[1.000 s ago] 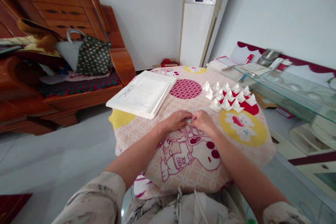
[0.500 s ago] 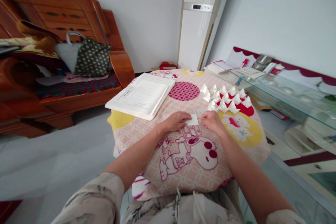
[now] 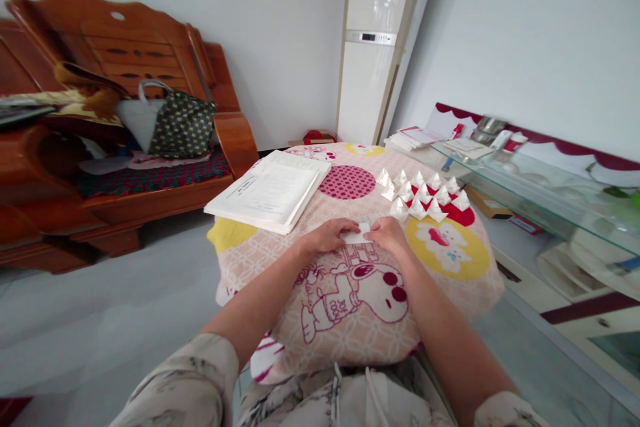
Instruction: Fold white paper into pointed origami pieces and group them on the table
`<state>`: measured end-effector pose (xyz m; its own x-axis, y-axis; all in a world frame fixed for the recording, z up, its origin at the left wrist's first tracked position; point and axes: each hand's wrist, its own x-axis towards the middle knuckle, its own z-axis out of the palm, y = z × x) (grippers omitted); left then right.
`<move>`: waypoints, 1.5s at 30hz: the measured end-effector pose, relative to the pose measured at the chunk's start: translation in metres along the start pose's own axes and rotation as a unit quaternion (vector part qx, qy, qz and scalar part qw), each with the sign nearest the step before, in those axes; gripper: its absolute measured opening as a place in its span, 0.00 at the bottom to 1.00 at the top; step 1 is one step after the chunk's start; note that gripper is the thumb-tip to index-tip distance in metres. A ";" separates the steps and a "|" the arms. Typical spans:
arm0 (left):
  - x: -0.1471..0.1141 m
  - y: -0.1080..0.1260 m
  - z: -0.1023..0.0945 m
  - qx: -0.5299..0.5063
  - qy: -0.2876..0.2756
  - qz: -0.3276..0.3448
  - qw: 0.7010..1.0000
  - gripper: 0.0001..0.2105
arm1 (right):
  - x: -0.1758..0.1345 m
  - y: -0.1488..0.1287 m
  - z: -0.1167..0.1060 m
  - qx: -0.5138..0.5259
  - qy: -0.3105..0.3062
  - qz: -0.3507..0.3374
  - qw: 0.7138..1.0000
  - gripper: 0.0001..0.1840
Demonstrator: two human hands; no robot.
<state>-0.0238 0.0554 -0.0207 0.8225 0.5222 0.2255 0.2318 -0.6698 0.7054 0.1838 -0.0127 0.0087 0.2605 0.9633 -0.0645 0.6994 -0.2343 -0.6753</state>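
Note:
A small folded piece of white paper (image 3: pixel 357 235) lies on the patterned tablecloth (image 3: pixel 280 260) between my two hands. The fingers of my left hand (image 3: pixel 331 236) close on its left edge, thumb side down near the cloth. At the right edge, my right hand (image 3: pixel 390 235) pinches the paper with curled fingers. Beyond the right hand stand several folded white paper boats (image 3: pixel 419 195) in rows, partly over a red patch of the cloth. To the far left of the hands rests a stack of printed paper sheets (image 3: pixel 267 190).
A glass-topped cabinet (image 3: pixel 530 173) with metal bowls (image 3: pixel 490 127) borders the table on the right. More papers (image 3: pixel 413 137) lie at its near corner. On the left is a wooden bench (image 3: pixel 235 140) with bags (image 3: pixel 183 123); a tall white air conditioner (image 3: pixel 367 80) stands behind.
My right hand has moved left onto the paper and now pinches its right edge. The hands are closer together, and the whole view has shifted slightly.

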 end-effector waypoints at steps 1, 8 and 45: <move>-0.001 -0.001 -0.001 -0.010 -0.002 0.000 1.000 0.29 | 0.001 0.000 0.000 0.018 -0.015 0.016 1.000 0.11; -0.002 -0.003 0.002 -0.039 0.021 -0.015 0.999 0.28 | 0.002 0.005 -0.004 0.102 -0.093 0.065 0.988 0.21; -0.003 0.036 0.008 -0.372 0.225 -0.239 0.868 0.53 | -0.014 0.000 0.028 0.378 -0.057 -0.032 0.923 0.16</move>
<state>-0.0141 0.0255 -0.0014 0.3998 0.9122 -0.0899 -0.0473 0.1185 0.9918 0.1617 -0.0223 -0.0108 0.1332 0.9896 -0.0535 0.0343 -0.0586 -0.9977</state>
